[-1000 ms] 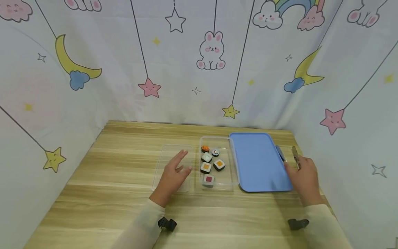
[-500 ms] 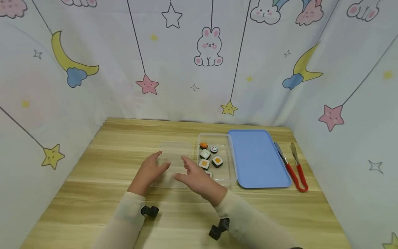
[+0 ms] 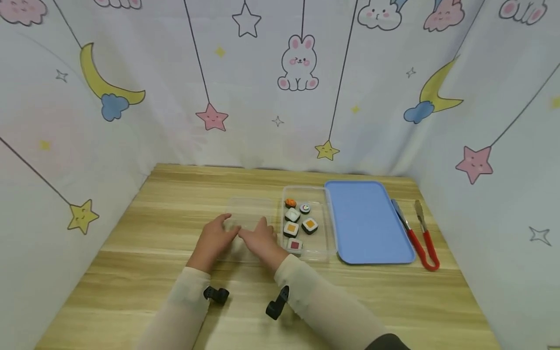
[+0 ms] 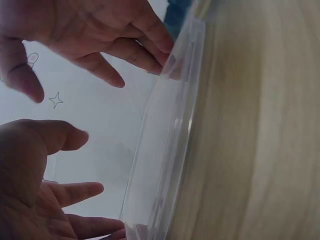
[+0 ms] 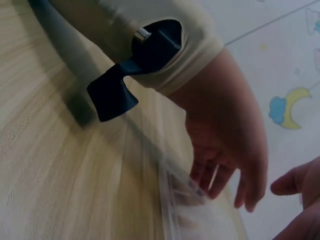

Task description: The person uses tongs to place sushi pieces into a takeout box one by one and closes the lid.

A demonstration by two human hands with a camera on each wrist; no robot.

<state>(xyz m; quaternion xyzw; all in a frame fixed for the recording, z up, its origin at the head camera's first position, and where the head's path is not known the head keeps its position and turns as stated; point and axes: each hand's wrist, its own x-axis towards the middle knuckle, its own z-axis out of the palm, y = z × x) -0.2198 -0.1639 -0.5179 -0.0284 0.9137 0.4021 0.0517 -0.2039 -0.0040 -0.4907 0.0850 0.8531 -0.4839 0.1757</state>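
Note:
A clear plastic lid [image 3: 250, 206] lies on the table, and both hands are at it. My left hand [image 3: 212, 241] reaches over its left side with fingers extended; in the left wrist view the fingertips touch the lid's edge [image 4: 159, 170]. From the right side, my right hand [image 3: 262, 241] rests its fingertips on the opposite edge, fingers fairly straight. The two thumbs come close together above the lid. Just to the right stands a clear plastic box [image 3: 324, 233] holding several sushi pieces [image 3: 310, 225], lined up mostly along its left side.
A blue tray [image 3: 369, 221] lies right of the box, its left side against the box's rim. Beyond it are tongs with red handles [image 3: 430, 250], spread apart. A patterned curtain [image 3: 262, 141] closes off the table's back and sides.
My right hand has let go of the tongs at the far right and swung left to the lid. My left hand has shifted left, to the lid's left side.

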